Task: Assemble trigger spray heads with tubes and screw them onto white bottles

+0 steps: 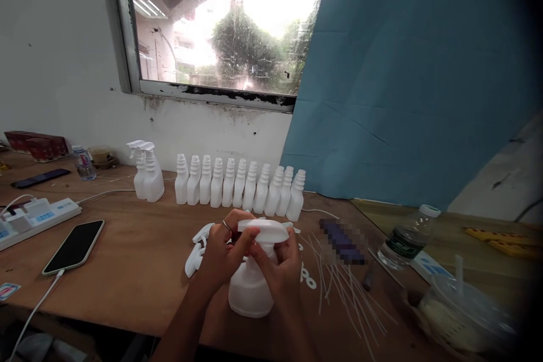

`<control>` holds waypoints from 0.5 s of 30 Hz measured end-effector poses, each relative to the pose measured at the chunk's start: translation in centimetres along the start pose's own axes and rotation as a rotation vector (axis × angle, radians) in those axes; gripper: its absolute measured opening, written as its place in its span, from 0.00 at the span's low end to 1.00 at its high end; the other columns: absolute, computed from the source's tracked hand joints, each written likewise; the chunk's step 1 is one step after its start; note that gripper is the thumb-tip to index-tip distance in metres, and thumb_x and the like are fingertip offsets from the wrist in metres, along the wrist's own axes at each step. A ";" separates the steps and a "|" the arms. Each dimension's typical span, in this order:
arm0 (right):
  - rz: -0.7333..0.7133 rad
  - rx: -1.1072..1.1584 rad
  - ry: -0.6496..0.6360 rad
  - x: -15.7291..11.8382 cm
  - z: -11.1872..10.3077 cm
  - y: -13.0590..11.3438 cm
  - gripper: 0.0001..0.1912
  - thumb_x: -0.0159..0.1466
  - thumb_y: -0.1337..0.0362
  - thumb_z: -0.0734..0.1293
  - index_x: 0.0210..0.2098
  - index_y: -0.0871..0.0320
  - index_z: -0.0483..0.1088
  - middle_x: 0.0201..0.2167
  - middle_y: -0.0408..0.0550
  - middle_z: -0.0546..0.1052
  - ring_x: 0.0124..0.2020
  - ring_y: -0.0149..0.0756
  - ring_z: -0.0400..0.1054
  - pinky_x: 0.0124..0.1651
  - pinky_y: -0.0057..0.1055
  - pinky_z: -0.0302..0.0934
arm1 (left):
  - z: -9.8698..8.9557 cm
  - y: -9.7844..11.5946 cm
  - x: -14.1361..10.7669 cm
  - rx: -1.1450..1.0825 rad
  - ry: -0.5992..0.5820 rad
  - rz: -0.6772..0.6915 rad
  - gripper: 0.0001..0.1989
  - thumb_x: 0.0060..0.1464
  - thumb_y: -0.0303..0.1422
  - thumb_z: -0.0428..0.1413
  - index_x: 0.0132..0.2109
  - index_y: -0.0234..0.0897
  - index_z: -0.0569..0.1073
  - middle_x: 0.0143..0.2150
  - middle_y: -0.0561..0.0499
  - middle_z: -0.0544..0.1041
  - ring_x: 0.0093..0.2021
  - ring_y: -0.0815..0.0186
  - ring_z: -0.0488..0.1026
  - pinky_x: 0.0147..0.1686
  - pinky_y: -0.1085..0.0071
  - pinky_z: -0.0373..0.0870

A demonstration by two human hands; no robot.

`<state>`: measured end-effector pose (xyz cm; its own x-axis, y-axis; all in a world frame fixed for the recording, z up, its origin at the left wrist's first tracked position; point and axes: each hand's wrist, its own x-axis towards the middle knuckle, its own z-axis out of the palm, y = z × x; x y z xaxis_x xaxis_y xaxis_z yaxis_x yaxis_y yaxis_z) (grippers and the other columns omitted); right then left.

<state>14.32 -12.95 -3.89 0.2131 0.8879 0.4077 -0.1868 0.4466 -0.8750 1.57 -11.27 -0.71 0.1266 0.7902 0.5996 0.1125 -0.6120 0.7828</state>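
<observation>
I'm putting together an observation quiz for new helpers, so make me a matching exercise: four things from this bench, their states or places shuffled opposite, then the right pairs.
Things
1. near phone
2. held bottle
3. bottle row
4. thin white strands

States or places
A. scattered beyond the right hand, on its right side
B. upright, without spray heads
C. attached to a white cable
D. spray head on top

Pairs: 1-C, 2-D, 3-B, 4-A

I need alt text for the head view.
A person's left hand and right hand hold a sprayer head on a white bottle at a table. Behind stands a row of uncapped bottles; thin tubes lie at right.
</observation>
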 end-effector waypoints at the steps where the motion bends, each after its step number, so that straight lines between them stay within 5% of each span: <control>1: -0.025 0.034 -0.024 0.0 0.0 -0.1 0.19 0.55 0.53 0.74 0.39 0.55 0.66 0.31 0.45 0.77 0.30 0.39 0.74 0.30 0.31 0.68 | 0.0 0.1 0.0 0.011 0.006 0.004 0.07 0.59 0.37 0.55 0.39 0.37 0.71 0.22 0.57 0.70 0.20 0.72 0.68 0.20 0.80 0.61; 15: -0.135 -0.160 -0.005 -0.1 0.5 -0.4 0.13 0.59 0.59 0.71 0.38 0.57 0.66 0.30 0.45 0.77 0.28 0.36 0.73 0.31 0.29 0.67 | 0.1 -0.2 -0.2 -0.022 0.029 -0.058 0.12 0.60 0.42 0.54 0.40 0.36 0.71 0.26 0.55 0.70 0.22 0.72 0.68 0.21 0.79 0.62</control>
<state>13.88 -13.13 -3.48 0.2209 0.8217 0.5253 -0.0023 0.5391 -0.8423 1.66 -11.30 -1.01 0.0920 0.8253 0.5572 0.0971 -0.5643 0.8198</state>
